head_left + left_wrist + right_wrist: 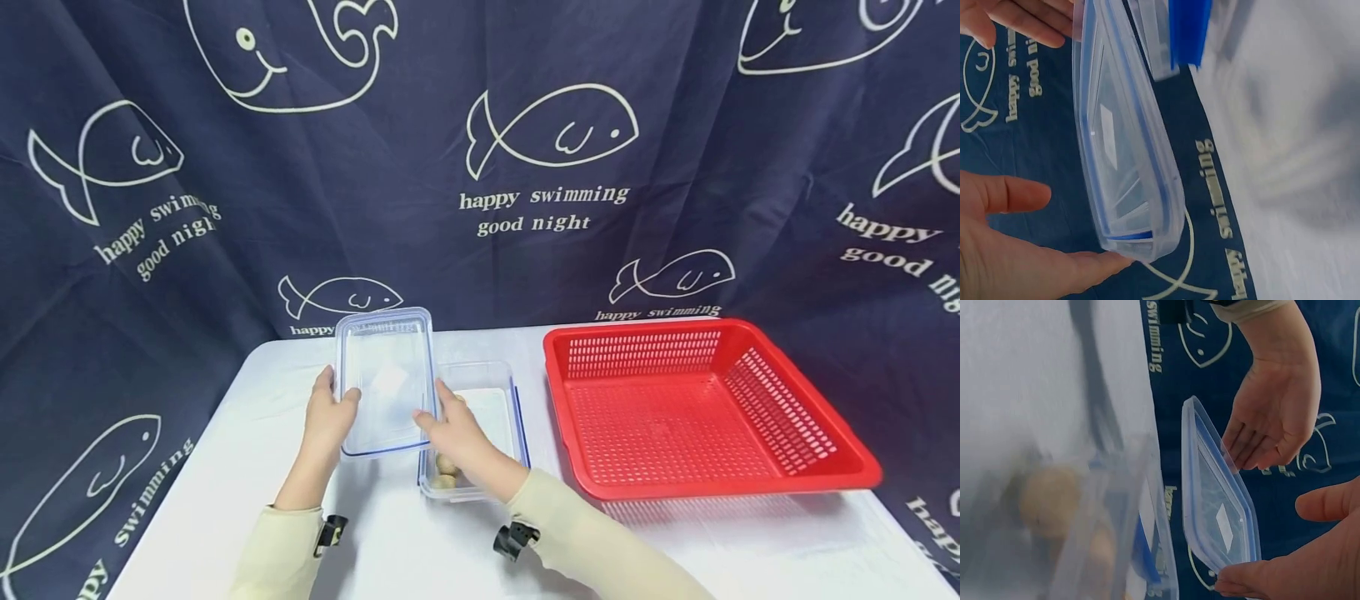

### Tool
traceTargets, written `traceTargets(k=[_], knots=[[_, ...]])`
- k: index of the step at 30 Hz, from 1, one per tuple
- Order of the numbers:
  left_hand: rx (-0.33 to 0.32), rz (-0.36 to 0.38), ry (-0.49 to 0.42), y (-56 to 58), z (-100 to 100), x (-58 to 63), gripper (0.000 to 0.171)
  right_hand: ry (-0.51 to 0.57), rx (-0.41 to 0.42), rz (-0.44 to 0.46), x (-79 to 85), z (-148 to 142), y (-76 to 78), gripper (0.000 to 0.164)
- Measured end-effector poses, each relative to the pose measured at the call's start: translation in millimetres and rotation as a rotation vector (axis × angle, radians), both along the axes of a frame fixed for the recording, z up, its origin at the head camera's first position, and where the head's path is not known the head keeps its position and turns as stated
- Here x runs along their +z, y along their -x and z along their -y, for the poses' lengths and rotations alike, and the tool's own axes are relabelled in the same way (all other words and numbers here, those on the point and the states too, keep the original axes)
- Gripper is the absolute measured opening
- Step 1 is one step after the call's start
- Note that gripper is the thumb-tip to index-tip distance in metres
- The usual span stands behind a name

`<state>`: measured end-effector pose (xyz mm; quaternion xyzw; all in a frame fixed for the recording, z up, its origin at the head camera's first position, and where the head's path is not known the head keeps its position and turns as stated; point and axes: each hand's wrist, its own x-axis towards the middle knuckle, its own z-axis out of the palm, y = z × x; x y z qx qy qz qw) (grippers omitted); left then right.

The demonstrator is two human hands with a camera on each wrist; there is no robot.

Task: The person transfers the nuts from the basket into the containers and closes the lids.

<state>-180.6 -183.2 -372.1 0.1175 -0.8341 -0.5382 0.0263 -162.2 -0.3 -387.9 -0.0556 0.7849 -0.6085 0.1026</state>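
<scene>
Both hands hold a clear plastic lid (pixel 386 387) with a blue seal up in the air, tilted toward the head camera. The left hand (pixel 330 419) has its fingers at the lid's left edge, its thumb over the front in the head view. The lid's right edge lies in the right hand (pixel 459 433), fingers behind it and thumb toward its face. Below and to the right, partly hidden by lid and right hand, stands a clear food container (pixel 483 371) with blue side latches. Several round tan lumps (pixel 444 482) lie inside; their kind is unclear.
A large red plastic basket (pixel 660 492) with slotted walls stands on the right of the white-covered table (pixel 405 542). Behind the table hangs a dark blue curtain (pixel 420 167) with white fish drawings and lettering.
</scene>
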Motion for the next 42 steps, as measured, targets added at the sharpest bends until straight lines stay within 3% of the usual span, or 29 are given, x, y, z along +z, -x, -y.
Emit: traceTargets(k=[5, 13, 25, 32, 37, 42], knots=[[0.021, -0.094, -0.121, 3.9, -15.8, -2.1, 0.069, 0.024, -0.041, -0.028, 6.6, -14.2, 1.9, 0.067], [-0.016, -0.225, -0.285, 4.3, -34.3, -3.4, 0.066, 0.197, -0.123, -0.039, 13.8, -37.7, 9.3, 0.065], [-0.037, -0.353, -0.464, 1.1, -41.4, -1.0, 0.047, 0.137, -0.236, -0.155, 24.6, -59.4, 13.9, 0.049], [-0.083, -0.503, -0.625, 0.4, -47.8, 1.9, 0.041, 0.326, -0.178, -0.183, 23.0, -63.4, 16.5, 0.052], [-0.081, -0.513, -0.694, -2.4, -51.1, 0.6, 0.032, 0.428, -0.142, -0.097, 19.0, -64.0, 13.2, 0.061], [-0.088, -0.494, -0.741, -5.2, -51.9, -1.5, 0.022, 0.442, -0.157, -0.059, 17.9, -64.3, 7.9, 0.065]])
